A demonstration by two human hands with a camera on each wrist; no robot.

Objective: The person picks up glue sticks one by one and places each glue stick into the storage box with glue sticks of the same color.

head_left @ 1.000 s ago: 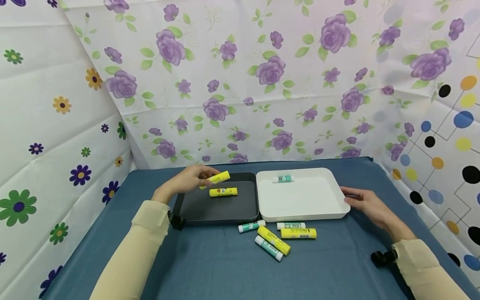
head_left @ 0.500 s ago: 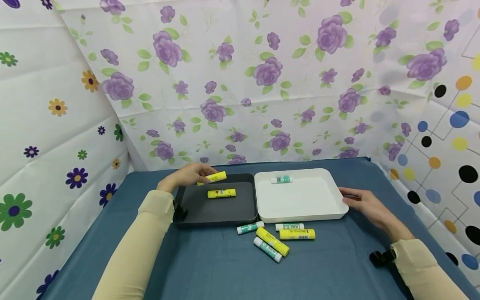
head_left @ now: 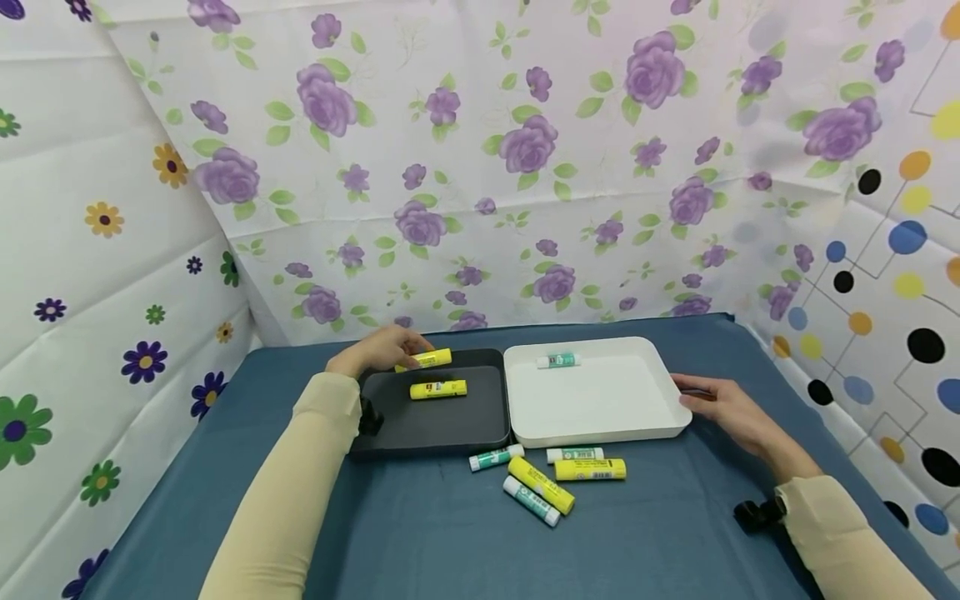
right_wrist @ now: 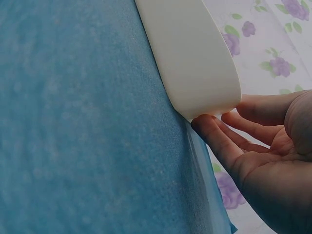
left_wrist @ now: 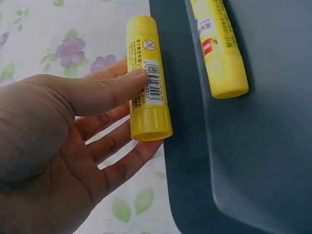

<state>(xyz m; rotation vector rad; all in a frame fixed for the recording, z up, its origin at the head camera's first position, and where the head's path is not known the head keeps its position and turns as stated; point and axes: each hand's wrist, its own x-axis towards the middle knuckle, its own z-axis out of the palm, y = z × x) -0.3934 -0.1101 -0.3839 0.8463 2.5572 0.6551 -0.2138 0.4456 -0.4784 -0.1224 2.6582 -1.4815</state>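
Observation:
In the head view my left hand (head_left: 390, 348) holds a yellow glue stick (left_wrist: 148, 80) over the back left of the dark grey tray (head_left: 442, 429). The left wrist view shows thumb and fingers pinching it, barcode facing up. Another yellow glue stick (head_left: 438, 390) lies inside that tray. My right hand (head_left: 731, 412) grips the right end of the white tray (head_left: 600, 400), its thumb at the rim and a fingertip at the bottom edge in the right wrist view. One green-and-white glue stick (head_left: 558, 361) lies near the white tray's back wall.
Before the trays, on the blue cloth (head_left: 427, 533), lie green-and-white glue sticks (head_left: 497, 457), (head_left: 574, 454), (head_left: 531, 501) and yellow glue sticks (head_left: 542, 485), (head_left: 590, 470). Flowered sheets (head_left: 450, 167) hang behind the table.
My left hand has shifted slightly over the grey tray, and the yellow glue stick it holds has sunk lower and turned nearer level. My right hand stays at the white tray.

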